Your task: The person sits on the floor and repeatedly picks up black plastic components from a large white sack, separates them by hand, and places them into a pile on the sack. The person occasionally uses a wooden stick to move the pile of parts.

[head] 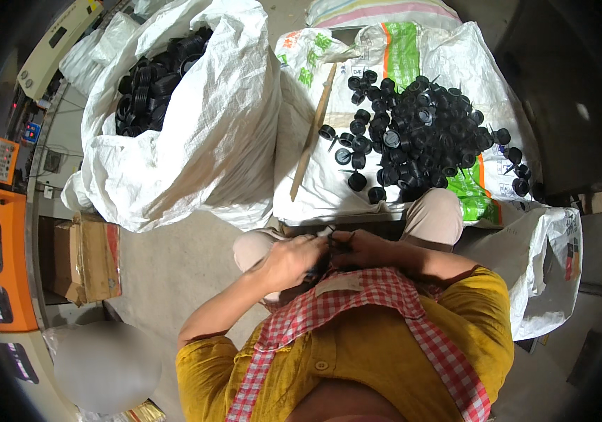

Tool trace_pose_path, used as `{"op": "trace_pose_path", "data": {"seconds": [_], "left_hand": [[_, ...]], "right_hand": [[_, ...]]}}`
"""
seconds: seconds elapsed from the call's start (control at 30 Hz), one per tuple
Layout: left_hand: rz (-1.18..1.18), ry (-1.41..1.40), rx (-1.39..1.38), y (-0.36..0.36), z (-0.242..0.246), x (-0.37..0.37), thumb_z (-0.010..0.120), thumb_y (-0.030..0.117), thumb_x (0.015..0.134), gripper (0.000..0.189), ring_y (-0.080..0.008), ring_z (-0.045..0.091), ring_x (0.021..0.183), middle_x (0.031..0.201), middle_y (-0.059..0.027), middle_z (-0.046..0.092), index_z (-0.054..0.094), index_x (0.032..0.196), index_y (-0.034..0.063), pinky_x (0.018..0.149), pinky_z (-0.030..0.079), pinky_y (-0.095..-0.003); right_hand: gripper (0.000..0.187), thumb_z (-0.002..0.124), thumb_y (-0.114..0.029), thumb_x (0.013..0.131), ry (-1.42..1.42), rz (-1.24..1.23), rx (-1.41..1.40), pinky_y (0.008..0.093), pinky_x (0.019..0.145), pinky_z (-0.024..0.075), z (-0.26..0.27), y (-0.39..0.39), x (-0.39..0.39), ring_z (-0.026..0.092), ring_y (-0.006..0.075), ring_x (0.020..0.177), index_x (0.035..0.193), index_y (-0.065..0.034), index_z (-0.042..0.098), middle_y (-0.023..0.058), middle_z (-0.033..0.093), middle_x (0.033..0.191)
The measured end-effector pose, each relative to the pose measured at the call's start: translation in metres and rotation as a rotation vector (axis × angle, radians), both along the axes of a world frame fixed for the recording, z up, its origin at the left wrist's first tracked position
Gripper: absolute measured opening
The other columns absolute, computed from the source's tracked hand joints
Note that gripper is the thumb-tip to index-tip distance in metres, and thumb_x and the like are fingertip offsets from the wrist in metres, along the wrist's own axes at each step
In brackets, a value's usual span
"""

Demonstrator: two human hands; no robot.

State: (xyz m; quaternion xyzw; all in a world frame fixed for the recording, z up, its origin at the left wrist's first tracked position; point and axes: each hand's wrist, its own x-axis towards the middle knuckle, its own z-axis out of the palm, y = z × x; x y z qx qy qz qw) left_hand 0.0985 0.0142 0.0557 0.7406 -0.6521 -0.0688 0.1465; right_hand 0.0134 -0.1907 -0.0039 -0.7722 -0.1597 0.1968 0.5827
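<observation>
My left hand (296,258) and my right hand (360,248) meet close together in front of the apron, between my knees. Both are closed around small black plastic parts (341,241), mostly hidden by the fingers; dark pieces show between the hands and below the left palm. Just beyond them, a heap of black plastic caps (419,129), some with thin pointed spikes, lies on a white woven sack (301,182) spread over a low surface. Several caps sit loose around the heap's edges. A wooden stick (313,132) lies along the left side of the heap.
At left stands a large open white woven sack (216,132) holding black ribbed caps (148,95). Another open sack (528,285) is by my right elbow. A cardboard box (92,258) sits beside an orange machine (2,253). A blurred round patch (107,366) covers the lower left.
</observation>
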Motion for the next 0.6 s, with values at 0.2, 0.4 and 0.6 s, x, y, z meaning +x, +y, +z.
{"op": "trace_pose_path", "data": {"seconds": [0.2,0.4,0.6], "left_hand": [[-0.090,-0.257,0.055,0.040,0.068,0.024,0.059,0.007,0.068,0.030,-0.0315,0.061,0.100,0.118,-0.0147,0.060,0.064,0.097,0.0000,0.084,0.051,-0.0335],[0.836,1.521,-0.442,0.039,0.011,0.009,0.053,0.010,0.077,0.053,-0.0225,0.051,0.114,0.127,-0.0153,0.053,0.047,0.128,-0.0045,0.099,0.038,-0.0334],[0.725,2.071,-0.732,-0.021,-0.040,-0.025,0.055,0.006,0.081,0.051,-0.0180,0.051,0.109,0.121,-0.0066,0.053,0.042,0.129,-0.0013,0.096,0.039,-0.0319]], "right_hand": [[0.022,0.065,-0.023,0.086,0.309,0.085,0.180,0.0309,0.073,0.0479,-0.017,-0.040,0.007,0.060,0.0145,0.077,0.089,-0.0044,0.054,0.0032,0.065,0.084],[0.017,0.069,-0.016,0.082,0.298,-0.263,0.673,0.0273,0.071,0.0467,-0.002,-0.014,0.036,0.057,0.0103,0.073,0.079,-0.0064,0.056,0.0035,0.063,0.078],[0.016,0.063,-0.013,0.085,-0.269,-0.658,0.252,0.0316,0.061,0.0454,0.007,0.019,0.052,0.057,0.0149,0.065,0.079,-0.0031,0.052,0.0068,0.059,0.072]]}}
